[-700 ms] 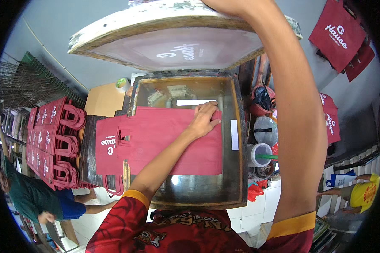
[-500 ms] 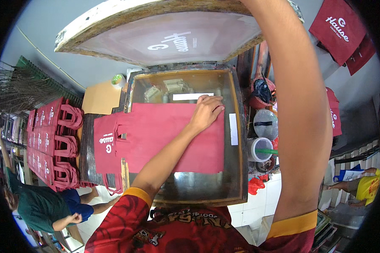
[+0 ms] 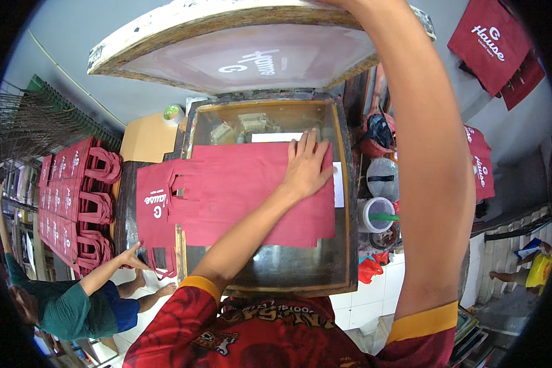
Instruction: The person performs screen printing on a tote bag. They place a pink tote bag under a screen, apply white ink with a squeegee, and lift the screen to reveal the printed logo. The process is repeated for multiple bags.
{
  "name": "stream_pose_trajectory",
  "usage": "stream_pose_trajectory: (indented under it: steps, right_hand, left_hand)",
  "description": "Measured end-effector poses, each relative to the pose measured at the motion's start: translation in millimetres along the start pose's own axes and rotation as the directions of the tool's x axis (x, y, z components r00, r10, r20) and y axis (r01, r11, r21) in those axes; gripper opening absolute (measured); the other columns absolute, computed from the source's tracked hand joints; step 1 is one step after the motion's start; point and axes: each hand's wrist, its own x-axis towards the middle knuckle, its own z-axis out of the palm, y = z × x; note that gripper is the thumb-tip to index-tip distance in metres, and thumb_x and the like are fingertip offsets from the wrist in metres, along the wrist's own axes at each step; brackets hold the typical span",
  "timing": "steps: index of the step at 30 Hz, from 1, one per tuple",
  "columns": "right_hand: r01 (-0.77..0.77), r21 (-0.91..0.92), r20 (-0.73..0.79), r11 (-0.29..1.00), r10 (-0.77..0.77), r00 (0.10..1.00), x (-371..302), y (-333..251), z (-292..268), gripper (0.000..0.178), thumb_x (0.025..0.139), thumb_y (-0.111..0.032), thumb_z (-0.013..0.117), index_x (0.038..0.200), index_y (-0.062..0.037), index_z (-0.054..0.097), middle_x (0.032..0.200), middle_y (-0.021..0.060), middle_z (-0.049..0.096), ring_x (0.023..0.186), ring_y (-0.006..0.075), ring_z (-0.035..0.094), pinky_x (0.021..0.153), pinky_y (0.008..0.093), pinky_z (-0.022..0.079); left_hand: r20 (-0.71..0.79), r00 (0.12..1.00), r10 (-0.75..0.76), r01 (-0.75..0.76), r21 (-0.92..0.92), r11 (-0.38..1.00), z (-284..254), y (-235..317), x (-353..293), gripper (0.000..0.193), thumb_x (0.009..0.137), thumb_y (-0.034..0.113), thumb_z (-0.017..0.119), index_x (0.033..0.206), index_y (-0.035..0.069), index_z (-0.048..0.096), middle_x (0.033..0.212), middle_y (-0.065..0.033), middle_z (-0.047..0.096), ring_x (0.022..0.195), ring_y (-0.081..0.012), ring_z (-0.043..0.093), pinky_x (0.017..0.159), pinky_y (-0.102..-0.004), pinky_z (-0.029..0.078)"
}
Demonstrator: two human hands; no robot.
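My left hand lies flat with fingers spread on a maroon fabric bag. The bag is spread over a glass-topped, wood-framed printing table, its right edge overlapping a white paper strip. Another white strip lies along its far edge. My right arm reaches up to the raised screen-printing frame, where my right hand is at its top edge, mostly cut off by the picture border, fingers hidden. A maroon bag with a white print lies left of the plain one, against its handle end.
Stacked printed maroon bags lie at left, near cardboard and a tape roll. A co-worker stretches a hand toward the printed bag. At right stand a white tub and a round lid. Another person is far right.
The plain bag has shifted slightly right. My left hand has gone from bent fingers at its far right corner to lying flat on it. The co-worker's hand has come nearer the printed bag.
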Motion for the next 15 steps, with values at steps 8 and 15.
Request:
stream_pose_trajectory:
  steps: [8,15]
  right_hand:
    - [-0.028,-0.012,0.022,1.000,0.028,0.999,-3,-8,-3,0.034,0.084,-0.010,0.065,0.113,0.0060,0.074,0.106,0.0294,0.073,0.097,0.0390,0.072,0.088,0.0443,0.056]
    - [-0.019,0.034,0.045,0.999,0.017,0.999,-8,-3,-5,0.036,0.082,-0.014,0.070,0.112,0.0065,0.074,0.105,0.0288,0.073,0.095,0.0388,0.072,0.086,0.0441,0.056]
  left_hand:
    - [0.364,0.908,-0.209,0.151,0.182,0.972,-7,-1,-19,0.102,0.084,0.081,0.056,0.164,0.024,0.029,0.172,-0.0201,0.009,0.159,-0.0401,0.000,0.122,-0.0690,-0.002]
    - [0.397,0.888,-0.232,0.169,0.188,0.967,-4,2,-9,0.106,0.082,0.084,0.055,0.165,0.025,0.027,0.173,-0.0200,0.006,0.159,-0.0406,-0.002,0.122,-0.0692,-0.003]
